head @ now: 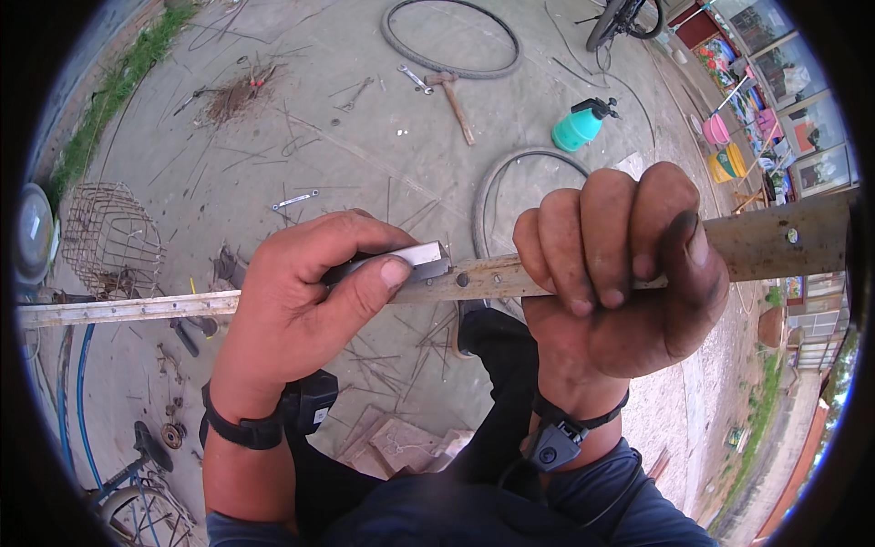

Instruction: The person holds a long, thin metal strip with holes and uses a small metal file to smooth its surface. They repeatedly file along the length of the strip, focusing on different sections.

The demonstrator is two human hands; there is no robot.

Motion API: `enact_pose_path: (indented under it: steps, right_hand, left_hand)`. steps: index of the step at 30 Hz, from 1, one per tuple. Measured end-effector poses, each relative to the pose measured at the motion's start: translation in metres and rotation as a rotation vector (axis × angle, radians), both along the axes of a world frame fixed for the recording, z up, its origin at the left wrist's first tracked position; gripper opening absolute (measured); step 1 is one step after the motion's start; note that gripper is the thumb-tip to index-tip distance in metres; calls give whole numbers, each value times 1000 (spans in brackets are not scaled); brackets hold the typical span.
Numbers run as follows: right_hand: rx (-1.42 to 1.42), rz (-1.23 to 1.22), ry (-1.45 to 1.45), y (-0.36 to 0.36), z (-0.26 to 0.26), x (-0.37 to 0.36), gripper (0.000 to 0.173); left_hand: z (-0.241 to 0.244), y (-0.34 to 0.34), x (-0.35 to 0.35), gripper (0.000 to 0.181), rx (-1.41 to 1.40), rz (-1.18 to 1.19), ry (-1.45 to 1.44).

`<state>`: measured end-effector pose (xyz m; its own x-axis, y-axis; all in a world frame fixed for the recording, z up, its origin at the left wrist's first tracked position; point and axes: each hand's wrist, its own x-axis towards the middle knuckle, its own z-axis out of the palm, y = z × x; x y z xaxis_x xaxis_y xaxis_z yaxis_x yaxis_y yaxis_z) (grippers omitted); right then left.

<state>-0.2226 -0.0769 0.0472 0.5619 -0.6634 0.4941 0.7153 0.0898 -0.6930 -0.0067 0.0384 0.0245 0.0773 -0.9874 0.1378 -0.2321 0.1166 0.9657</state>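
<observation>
A long metal bar point(478, 275) with holes and brownish stains crosses the view from the left edge to the right edge, raised above the ground. My right hand point(615, 273) wraps around it, fingers curled over the top and a blackened thumb at the right. On the bar's left part, my left hand point(307, 294) pinches a short, shiny piece of bent metal point(425, 254) between thumb and fingers. This piece lies along the bar and seems to touch it; its far end is hidden in my palm. Both wrists carry strapped black devices.
On the concrete ground lie a hammer point(454, 109), a combination wrench point(415, 79), another wrench point(295, 199), bicycle tires point(391, 37) and scattered metal rods. A teal spray bottle point(576, 130) stands beyond my right hand. A wire basket point(113, 236) is at left, a bicycle point(137, 485) at lower left.
</observation>
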Motion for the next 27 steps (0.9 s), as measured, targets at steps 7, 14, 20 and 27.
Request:
enact_pose_path:
  steps: [7,14,20,27]
  right_hand:
    - [11,9,-6,-1,-1,2,39]
    - [26,18,6,-1,2,3,40]
    - [63,21,-16,-1,-2,2,40]
    - [67,13,3,1,-1,6,41]
  left_hand:
    - [1,-4,3,15,-57,-27,-15]
    - [-2,-4,12,17,-126,-36,-134]
    - [4,3,1,22,-109,3,-301]
    - [-10,-1,-11,28,-259,62,-541]
